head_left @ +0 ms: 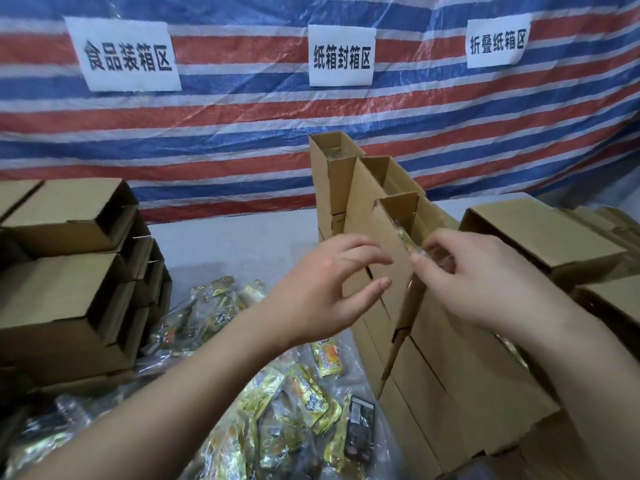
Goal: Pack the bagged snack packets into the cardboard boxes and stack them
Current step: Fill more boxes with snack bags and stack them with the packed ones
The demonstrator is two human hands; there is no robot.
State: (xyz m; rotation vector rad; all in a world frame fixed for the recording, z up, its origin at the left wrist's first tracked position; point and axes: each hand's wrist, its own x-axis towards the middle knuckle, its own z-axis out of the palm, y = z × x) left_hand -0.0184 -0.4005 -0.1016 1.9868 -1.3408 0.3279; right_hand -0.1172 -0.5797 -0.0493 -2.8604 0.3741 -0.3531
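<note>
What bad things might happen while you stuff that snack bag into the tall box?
1. The right hand pinches a clear snack bag at the open box; it might snag on the cardboard edge and tear.
2. That box stands upright among other tall boxes; a push could tip them.
3. The left hand hovers open and holds nothing, so the box may wobble.

Table (242, 237) runs back to striped tarp (242, 140) carrying three paper signs (341, 57). Left edge: stack of cardboard boxes (69, 271). Centre, toward far edge: upright open boxes (367, 209), one behind another. Right edge: more boxes lying flat (540, 233). Near edge, between left stack and upright boxes: heap of snack packets (294, 403). Both hands at nearest upright box's open top.
</note>
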